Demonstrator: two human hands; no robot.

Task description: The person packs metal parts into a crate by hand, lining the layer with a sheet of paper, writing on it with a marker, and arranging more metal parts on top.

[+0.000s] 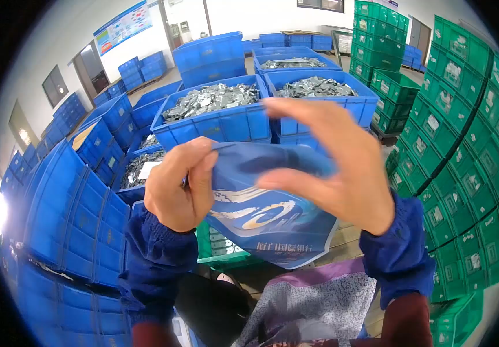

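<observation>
In the middle of the head view hangs a blue printed sheet of cloth or thin bag material (284, 225) with white wave shapes, an oval logo and lettering. My left hand (177, 188) pinches its upper left corner between thumb and fingers. My right hand (348, 168) is in front of its upper right part, thumb and fingers spread apart in a wide curve, slightly blurred. Whether the right fingers touch the sheet is not clear. Below the sheet, a green crate (220, 246) with light metal pieces in it is partly hidden.
Blue bins (220, 124) full of small grey metal parts (217, 98) stand ahead. Tall stacks of blue bins (70, 214) rise on my left, and stacked green crates (463, 121) on my right. A patterned grey and purple cloth (319, 301) covers my lap.
</observation>
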